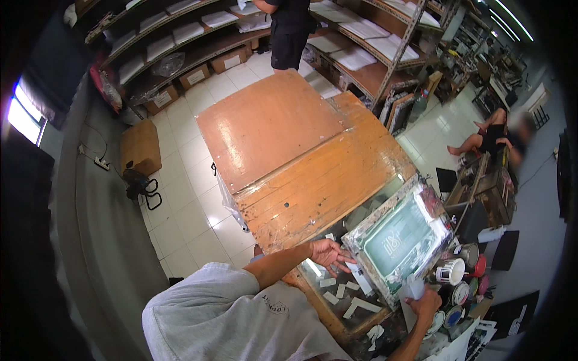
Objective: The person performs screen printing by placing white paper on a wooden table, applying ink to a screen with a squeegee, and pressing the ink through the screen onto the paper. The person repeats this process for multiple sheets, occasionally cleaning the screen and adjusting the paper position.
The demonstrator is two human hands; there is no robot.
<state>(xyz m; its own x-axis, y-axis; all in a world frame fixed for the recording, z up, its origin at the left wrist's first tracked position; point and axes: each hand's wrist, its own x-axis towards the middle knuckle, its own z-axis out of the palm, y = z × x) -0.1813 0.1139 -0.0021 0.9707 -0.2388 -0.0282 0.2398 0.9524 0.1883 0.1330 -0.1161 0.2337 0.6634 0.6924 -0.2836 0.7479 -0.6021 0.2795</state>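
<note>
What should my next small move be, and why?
Perhaps slide the white strip clear of the framed screen with your left hand: that hand is right by it, at the screen's edge, while your right hand holds a pale object.

Green, with a pale central motif, across the rectangular mesh printing screen (394, 243) at near right. Whitish on the flat hand-held slab (412, 290). Orange-brown over the broad wooden desk (325, 175); pinker brown on the far rectangular board (272, 123). Grey, with a dark print, on the short-sleeved fabric shirt (232, 319).
</note>
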